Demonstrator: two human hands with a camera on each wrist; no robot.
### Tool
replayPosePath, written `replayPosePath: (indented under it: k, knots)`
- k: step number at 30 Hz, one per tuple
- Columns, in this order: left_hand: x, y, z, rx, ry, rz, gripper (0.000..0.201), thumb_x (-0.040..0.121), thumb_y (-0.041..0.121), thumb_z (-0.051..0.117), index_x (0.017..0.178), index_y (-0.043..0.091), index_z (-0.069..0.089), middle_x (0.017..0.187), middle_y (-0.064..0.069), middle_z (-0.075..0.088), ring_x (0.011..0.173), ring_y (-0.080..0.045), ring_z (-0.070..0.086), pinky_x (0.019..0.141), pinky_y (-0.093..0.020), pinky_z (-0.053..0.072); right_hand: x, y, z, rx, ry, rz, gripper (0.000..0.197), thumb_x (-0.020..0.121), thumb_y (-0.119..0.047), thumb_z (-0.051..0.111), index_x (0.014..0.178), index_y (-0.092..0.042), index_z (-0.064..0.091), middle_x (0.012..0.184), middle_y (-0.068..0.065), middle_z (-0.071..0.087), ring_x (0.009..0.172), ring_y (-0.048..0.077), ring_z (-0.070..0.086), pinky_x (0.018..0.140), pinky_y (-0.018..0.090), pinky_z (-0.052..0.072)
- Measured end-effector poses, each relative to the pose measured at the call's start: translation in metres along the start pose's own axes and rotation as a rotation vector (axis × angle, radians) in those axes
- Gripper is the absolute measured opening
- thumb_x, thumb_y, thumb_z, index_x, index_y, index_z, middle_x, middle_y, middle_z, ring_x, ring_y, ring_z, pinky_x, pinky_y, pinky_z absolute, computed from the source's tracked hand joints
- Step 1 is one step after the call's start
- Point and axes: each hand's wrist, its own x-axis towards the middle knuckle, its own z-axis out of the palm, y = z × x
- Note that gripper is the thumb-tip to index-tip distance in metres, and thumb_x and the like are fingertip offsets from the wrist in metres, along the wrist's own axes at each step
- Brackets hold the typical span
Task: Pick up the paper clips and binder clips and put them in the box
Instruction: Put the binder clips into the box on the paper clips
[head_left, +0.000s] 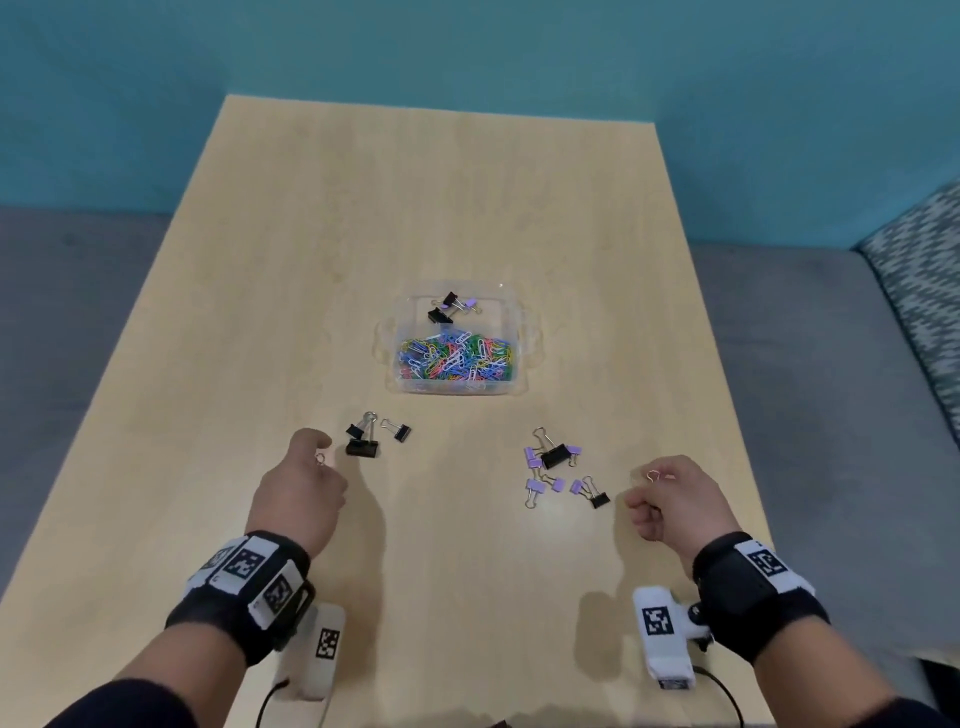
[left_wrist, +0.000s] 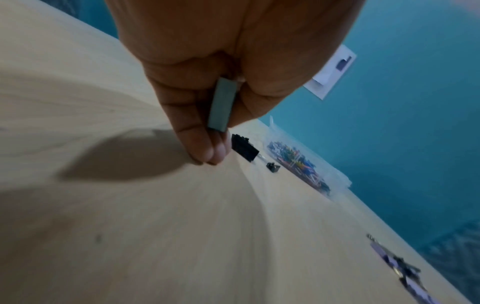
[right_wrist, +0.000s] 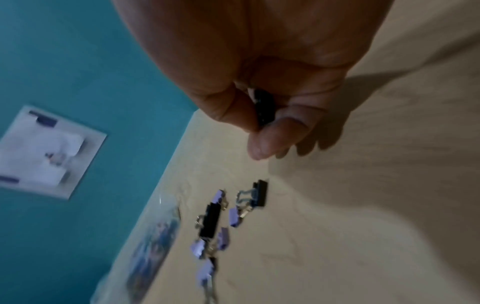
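Wrist straps (head_left: 244, 582) with black-and-white square marker tags sit closest in the head view, no readable writing on them, just the pixel patterns. Left hand (head_left: 298, 486) is curled up with a wire loop poking out by the thumb, right hand (head_left: 670, 501) is curled too with a wire loop on top. Clear box (head_left: 522, 338) sits mid-table, colourful paper clips (head_left: 456, 356) piled inside plus a few binder clips at its far end. Loose black binder clips (head_left: 363, 441) lie just beside the left hand, and a purple-and-black bunch (head_left: 553, 467) lies near the right.

Left wrist view: fingers (left_wrist: 197, 144) pinch a greyish-blue binder clip (left_wrist: 222, 105) above the table (left_wrist: 130, 226).

Right wrist view: thumb and fingers grip a black binder clip (right_wrist: 263, 107). Blurry, but the purple bunch lies below. Paper sheet (right_wrist: 44, 152) on the wall, nothing legible.
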Motion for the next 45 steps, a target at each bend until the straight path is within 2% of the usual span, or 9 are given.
replayPosePath:
  k: [3, 6, 9, 18, 28, 32, 37, 41, 45]
  knots:
    - [0.002, 0.008, -0.002, 0.059, 0.066, 0.035, 0.005, 0.089, 0.024, 0.046, 0.094, 0.025, 0.047, 0.073, -0.003, 0.063, 0.063, -0.024, 0.059, 0.059, -0.036, 0.050, -0.002, 0.008, 0.003, -0.365, -0.007, -0.140, 0.019, 0.087, -0.009, 0.049, 0.093, -0.025, 0.057, 0.085, 0.004, 0.064, 0.067, 0.021, 0.057, 0.061, 0.033, 0.047]
    - [0.004, 0.026, 0.000, 0.174, 0.023, -0.003, 0.035, 0.083, 0.053, 0.056, 0.084, 0.019, 0.046, 0.072, -0.001, 0.059, 0.063, -0.021, 0.055, 0.055, -0.031, 0.042, -0.009, 0.007, 0.014, -0.832, -0.036, -0.226, 0.024, 0.083, -0.042, 0.065, 0.091, -0.026, 0.049, 0.085, -0.009, 0.059, 0.072, 0.011, 0.058, 0.057, 0.028, 0.041]
    - [0.008, 0.043, 0.006, 0.322, 0.002, -0.006, 0.050, 0.076, 0.064, 0.057, 0.084, 0.016, 0.045, 0.070, 0.000, 0.054, 0.065, -0.025, 0.053, 0.052, -0.030, 0.036, -0.012, -0.002, 0.025, -0.998, -0.039, -0.249, 0.031, 0.084, -0.045, 0.063, 0.089, -0.023, 0.042, 0.077, -0.010, 0.054, 0.065, 0.009, 0.053, 0.052, 0.027, 0.037]
    - [0.013, 0.047, 0.005, 0.350, -0.054, 0.003, 0.029, 0.076, 0.041, 0.057, 0.083, 0.016, 0.044, 0.069, -0.003, 0.055, 0.063, -0.025, 0.053, 0.052, -0.030, 0.039, -0.002, -0.018, 0.021, -1.035, -0.119, -0.203, 0.015, 0.080, -0.029, 0.054, 0.077, -0.025, 0.041, 0.073, -0.003, 0.057, 0.062, 0.014, 0.053, 0.050, 0.027, 0.036]
    - [0.036, 0.086, -0.047, -0.156, -0.138, 0.088, 0.024, 0.075, 0.026, 0.071, 0.083, 0.012, 0.054, 0.069, -0.006, 0.063, 0.045, -0.012, 0.057, 0.047, -0.029, 0.048, 0.008, -0.108, 0.044, -0.082, -0.343, -0.215, 0.013, 0.086, 0.004, 0.056, 0.083, -0.007, 0.049, 0.069, 0.015, 0.056, 0.059, 0.024, 0.055, 0.051, 0.035, 0.050]
    - [0.092, 0.128, -0.042, 0.092, -0.080, 0.256, 0.029, 0.070, 0.034, 0.068, 0.085, 0.019, 0.049, 0.075, -0.006, 0.061, 0.066, -0.026, 0.060, 0.059, -0.035, 0.050, 0.042, -0.153, 0.100, -0.331, -0.311, -0.346, 0.009, 0.080, -0.005, 0.056, 0.084, -0.009, 0.050, 0.068, 0.012, 0.057, 0.058, 0.024, 0.057, 0.053, 0.038, 0.053]
    - [0.130, 0.179, -0.011, 0.375, -0.107, 0.404, 0.026, 0.075, 0.025, 0.061, 0.092, 0.012, 0.046, 0.073, -0.006, 0.057, 0.066, -0.024, 0.055, 0.049, -0.030, 0.034, 0.074, -0.197, 0.152, -0.845, -0.228, -0.581, 0.016, 0.078, -0.022, 0.056, 0.091, -0.015, 0.051, 0.083, 0.007, 0.060, 0.074, 0.025, 0.060, 0.057, 0.034, 0.049]
    - [0.144, 0.187, 0.012, 0.401, -0.098, 0.415, 0.027, 0.078, 0.020, 0.063, 0.100, 0.010, 0.049, 0.086, -0.010, 0.060, 0.073, -0.028, 0.056, 0.055, -0.032, 0.039, 0.094, -0.208, 0.174, -1.045, -0.167, -0.595, 0.023, 0.085, -0.025, 0.060, 0.100, -0.012, 0.048, 0.089, 0.005, 0.057, 0.071, 0.021, 0.052, 0.050, 0.027, 0.032]
    - [0.147, 0.183, 0.012, 0.228, -0.117, 0.380, 0.043, 0.076, 0.026, 0.067, 0.117, 0.020, 0.054, 0.108, -0.005, 0.056, 0.086, -0.024, 0.057, 0.069, -0.030, 0.042, 0.100, -0.206, 0.176, -0.961, -0.212, -0.551, 0.032, 0.084, -0.028, 0.062, 0.112, -0.014, 0.052, 0.101, 0.006, 0.060, 0.082, 0.026, 0.061, 0.069, 0.034, 0.050]
